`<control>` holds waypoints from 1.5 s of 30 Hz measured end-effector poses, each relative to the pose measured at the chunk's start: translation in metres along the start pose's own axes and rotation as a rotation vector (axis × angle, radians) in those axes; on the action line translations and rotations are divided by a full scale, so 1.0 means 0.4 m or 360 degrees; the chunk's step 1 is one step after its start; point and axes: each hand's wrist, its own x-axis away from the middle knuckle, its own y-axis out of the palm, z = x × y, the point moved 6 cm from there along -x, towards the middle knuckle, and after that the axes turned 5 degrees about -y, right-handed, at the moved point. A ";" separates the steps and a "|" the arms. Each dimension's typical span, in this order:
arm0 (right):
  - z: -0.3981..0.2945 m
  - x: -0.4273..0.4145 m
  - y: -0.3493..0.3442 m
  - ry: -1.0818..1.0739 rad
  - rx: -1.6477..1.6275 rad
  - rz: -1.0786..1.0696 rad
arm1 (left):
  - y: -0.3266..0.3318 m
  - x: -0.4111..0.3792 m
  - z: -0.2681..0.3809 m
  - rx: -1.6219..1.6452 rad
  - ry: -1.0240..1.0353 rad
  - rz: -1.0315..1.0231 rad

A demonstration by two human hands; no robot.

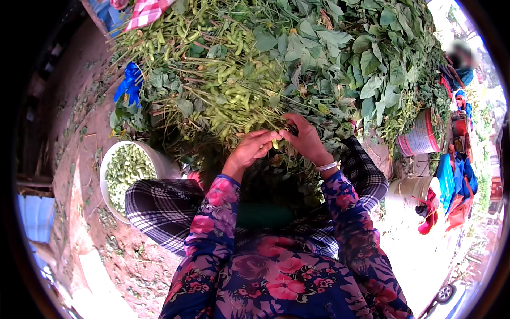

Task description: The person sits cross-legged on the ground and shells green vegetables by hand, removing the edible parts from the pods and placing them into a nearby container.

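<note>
My left hand (253,147) has its thumb and forefinger pinched together at a green soybean pod (275,144), which hangs just below the fingertips. My right hand (306,138), with a pale bangle (326,166) at the wrist, meets it thumb to fingertip. Between the curled right fingers shows something dark, too small to make out. Right behind both hands lies a bundle of cut soybean plants (235,97), its stems thick with pods. Whether the right fingers also grip a stem or the pod is hidden.
A white bucket (153,157) full of green pods or beans stands by my left knee. Leafy plants (318,48) are heaped beyond. To the right are a printed bucket (420,133), a pale bucket (412,191), bags (456,179) and another person (462,60). A blue plastic bundle (129,84) lies left.
</note>
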 end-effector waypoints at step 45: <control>0.032 0.170 0.124 0.1399 -0.1761 -0.0272 | 0.021 -0.023 -0.016 -0.0135 0.0148 0.0008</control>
